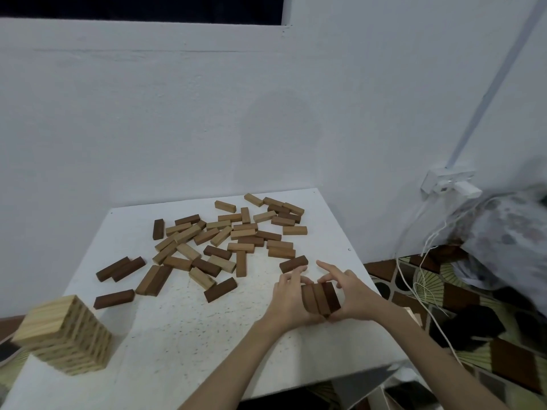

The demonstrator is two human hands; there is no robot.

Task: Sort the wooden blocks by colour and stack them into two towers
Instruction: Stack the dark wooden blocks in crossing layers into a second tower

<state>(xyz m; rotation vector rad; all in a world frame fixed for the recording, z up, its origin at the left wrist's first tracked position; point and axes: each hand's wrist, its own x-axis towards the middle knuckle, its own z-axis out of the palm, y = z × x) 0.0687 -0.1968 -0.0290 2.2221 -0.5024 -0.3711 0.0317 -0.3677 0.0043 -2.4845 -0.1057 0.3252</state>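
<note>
Three brown blocks (321, 298) lie side by side on the white table (183, 327) near its right edge. My left hand (288, 300) presses against their left side and my right hand (352, 294) holds their right side, with its forefinger pointing up and left. A tall tower of pale blocks (66, 335) stands at the table's front left. Several loose blocks (228, 241), light, mid-brown and dark, lie scattered across the far half of the table. One dark block (293, 264) lies just beyond my left fingertips.
A white wall rises right behind the table. A wall socket with a plug (453, 182) and white cables (420, 279) hang at the right, above a patterned floor (488, 335). A patterned cloth (512, 232) bulges in at the right edge.
</note>
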